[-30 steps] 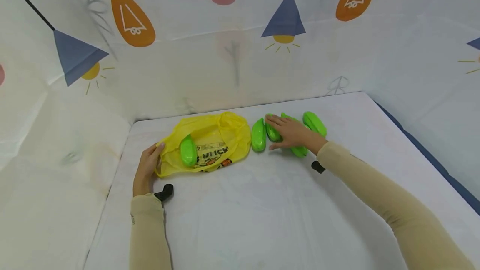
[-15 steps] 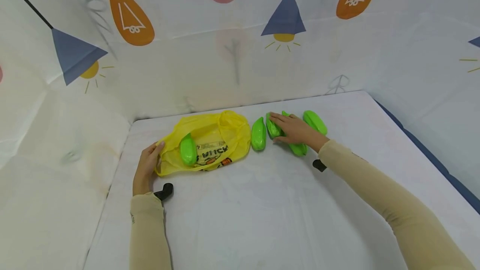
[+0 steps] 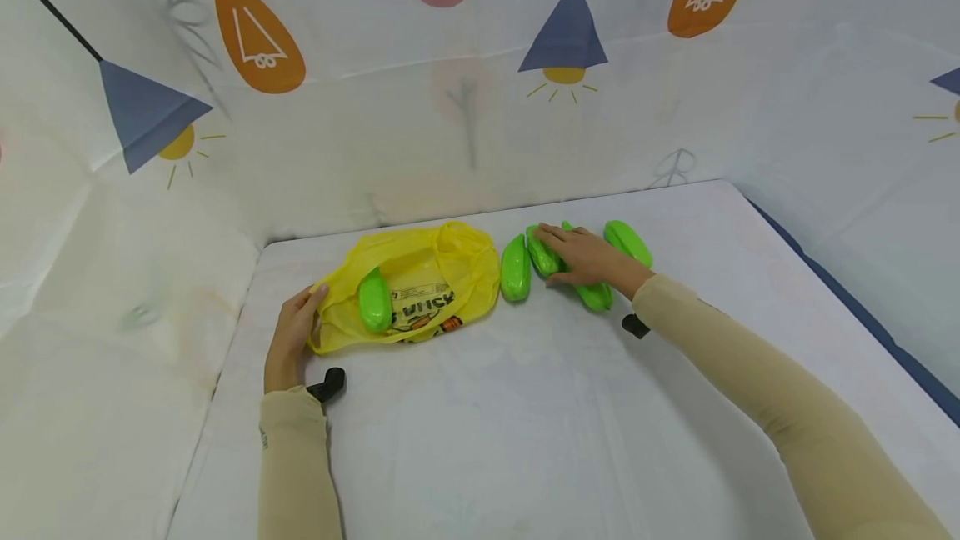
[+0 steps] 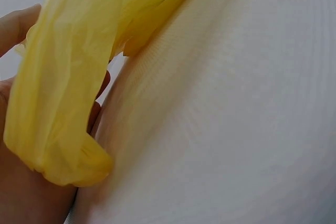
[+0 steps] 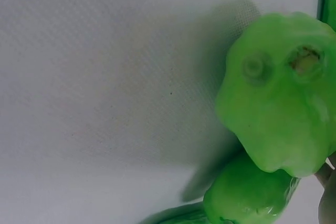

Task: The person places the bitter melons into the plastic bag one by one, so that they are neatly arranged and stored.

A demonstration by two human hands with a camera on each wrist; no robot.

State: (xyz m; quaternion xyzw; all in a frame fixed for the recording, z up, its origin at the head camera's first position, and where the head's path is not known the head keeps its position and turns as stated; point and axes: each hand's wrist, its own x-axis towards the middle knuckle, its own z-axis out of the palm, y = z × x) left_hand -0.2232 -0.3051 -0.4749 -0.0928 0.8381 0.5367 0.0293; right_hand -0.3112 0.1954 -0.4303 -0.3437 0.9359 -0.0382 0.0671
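Nearest, a left sleeve [image 3: 296, 457] and a right sleeve [image 3: 780, 407], both beige, lay over the white counter [image 3: 480, 440], with a black wrist piece [image 3: 327, 384] showing just past the left cuff. Beyond that cuff, the left hand [image 3: 291, 336] gripped the edge of a yellow bag [image 3: 465, 273], its thumb on one side of the thin plastic and fingers on the other. Inside the bag, towards that hand, lay a green vegetable [image 3: 375, 301], beside dark print. Just right of the bag stood a row of four more: the first vegetable [image 3: 515, 268], the second vegetable [image 3: 542, 250], the third vegetable [image 3: 596, 297] and, a little apart, the fourth vegetable [image 3: 627, 240]. The right hand [image 3: 585, 258] lay over the second and third, fingers across the second; whether they had closed round it could not be told. Farthest back, behind the counter, hung a white cloth [image 3: 352, 132] printed with blue lamps [image 3: 565, 27] and orange bulbs [image 3: 259, 42].
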